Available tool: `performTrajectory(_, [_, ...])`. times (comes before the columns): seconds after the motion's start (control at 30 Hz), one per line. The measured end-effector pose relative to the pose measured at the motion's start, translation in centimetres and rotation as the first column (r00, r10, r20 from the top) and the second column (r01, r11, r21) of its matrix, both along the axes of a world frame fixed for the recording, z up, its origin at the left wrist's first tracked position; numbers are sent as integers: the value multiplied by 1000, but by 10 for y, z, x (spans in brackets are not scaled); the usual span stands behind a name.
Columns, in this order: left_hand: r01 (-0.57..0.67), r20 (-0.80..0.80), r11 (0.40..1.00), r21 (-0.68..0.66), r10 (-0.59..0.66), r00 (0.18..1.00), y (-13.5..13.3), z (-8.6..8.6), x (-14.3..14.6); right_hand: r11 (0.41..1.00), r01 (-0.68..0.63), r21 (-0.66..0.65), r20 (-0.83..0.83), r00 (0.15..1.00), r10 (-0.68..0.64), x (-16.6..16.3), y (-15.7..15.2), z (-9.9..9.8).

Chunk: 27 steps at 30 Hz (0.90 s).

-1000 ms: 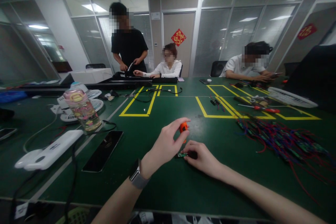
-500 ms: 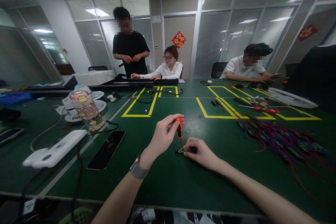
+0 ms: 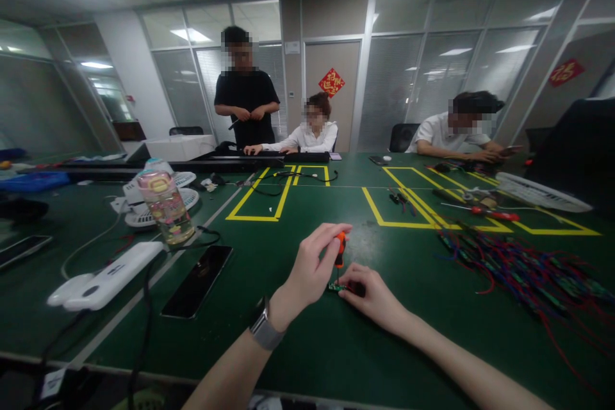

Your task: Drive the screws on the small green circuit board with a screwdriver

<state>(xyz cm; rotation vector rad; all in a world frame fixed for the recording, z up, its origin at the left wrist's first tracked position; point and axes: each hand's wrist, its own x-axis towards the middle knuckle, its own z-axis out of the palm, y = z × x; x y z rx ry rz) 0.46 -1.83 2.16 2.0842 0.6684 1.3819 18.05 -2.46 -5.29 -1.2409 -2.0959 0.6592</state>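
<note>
My left hand (image 3: 312,262), with a watch on its wrist, is closed around the handle of an orange and black screwdriver (image 3: 341,250). The screwdriver stands nearly upright, and its shaft points down at a small green circuit board (image 3: 333,286). The thumb and fingertips of my right hand (image 3: 368,291) pinch the board's right end against the table. Dark red wires show under my right fingers. Whether the screwdriver's tip sits in a screw is too small to tell.
On the green table (image 3: 269,359) lie a phone (image 3: 196,280), a white power bank-like device (image 3: 108,275) and a drink bottle (image 3: 167,208) to the left. Wired circuit boards (image 3: 523,269) are heaped at the right, near a red-handled screwdriver (image 3: 494,213). Several people are across the table.
The camera view has tilted up slightly. The screwdriver has become more upright, and my left hand has shifted a little right with it. My right hand keeps its pinch on the board.
</note>
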Motion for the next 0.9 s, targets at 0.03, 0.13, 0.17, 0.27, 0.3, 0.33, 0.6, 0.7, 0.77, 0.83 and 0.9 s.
performTrajectory(0.03, [8,6,1000,4,-8,1000,-1,0,0,1000,1,-1,6,1000,-1,0,-1,0])
performTrajectory(0.13, [16,12,1000,17,-16,1000,-1,-3,2,1000,11,14,26,1000,-12,-2,-2,0])
performTrajectory(0.17, [8,17,1000,23,-8,1000,-1,-4,3,1000,19,19,38,999,-19,-2,-2,0])
performTrajectory(0.27, [-5,12,1000,29,5,1000,0,-6,5,999,35,21,45,998,-36,-3,-1,-1])
performTrajectory(0.3, [-6,8,1000,23,6,1000,0,-7,5,999,33,18,41,999,-33,-3,-1,0])
performTrajectory(0.33, [-9,10,1000,21,9,1000,1,-6,5,999,29,17,36,999,-30,-4,-1,0])
performTrajectory(0.6, [4,34,1000,-11,-3,999,1,-2,4,1000,12,2,0,1000,-12,-7,1,2])
performTrajectory(0.7, [-7,42,1000,-16,7,999,2,-3,4,1000,5,9,-16,1000,-5,-8,1,2])
performTrajectory(0.77, [-22,48,1000,-16,22,999,3,-4,4,1000,5,5,-31,1000,-5,-8,2,2])
performTrajectory(0.83, [-37,51,999,-19,38,998,3,-5,3,1000,2,2,-48,999,-2,-7,2,1])
performTrajectory(0.9, [-58,55,998,-15,58,997,4,-4,1,1000,-2,-1,-62,998,2,-7,2,1])
